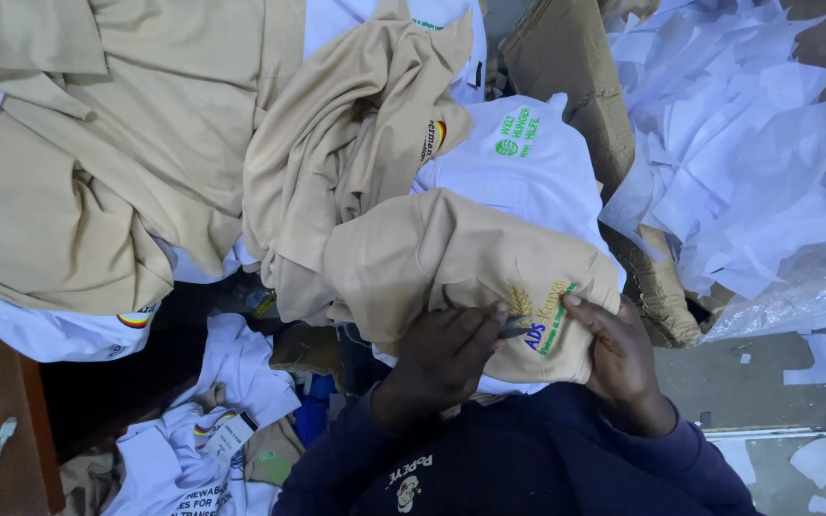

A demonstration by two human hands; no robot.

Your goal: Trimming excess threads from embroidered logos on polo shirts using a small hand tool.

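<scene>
Our left hand has its grip closed on a small dark tool, pressing it to the embroidered patch of a tan shirt. Our right hand pinches the same shirt just beside that grip. Above the grip lie white shirts, crumpled paper and a cardboard box.

Likely garment workshop, heaped shirts, paper scraps

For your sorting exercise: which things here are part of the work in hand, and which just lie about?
In hand: tan garment with embroidered emblem, small tool, left hand, right hand.

Lying about: white shirts, paper scraps, cardboard box, plastic sheet.
</scene>
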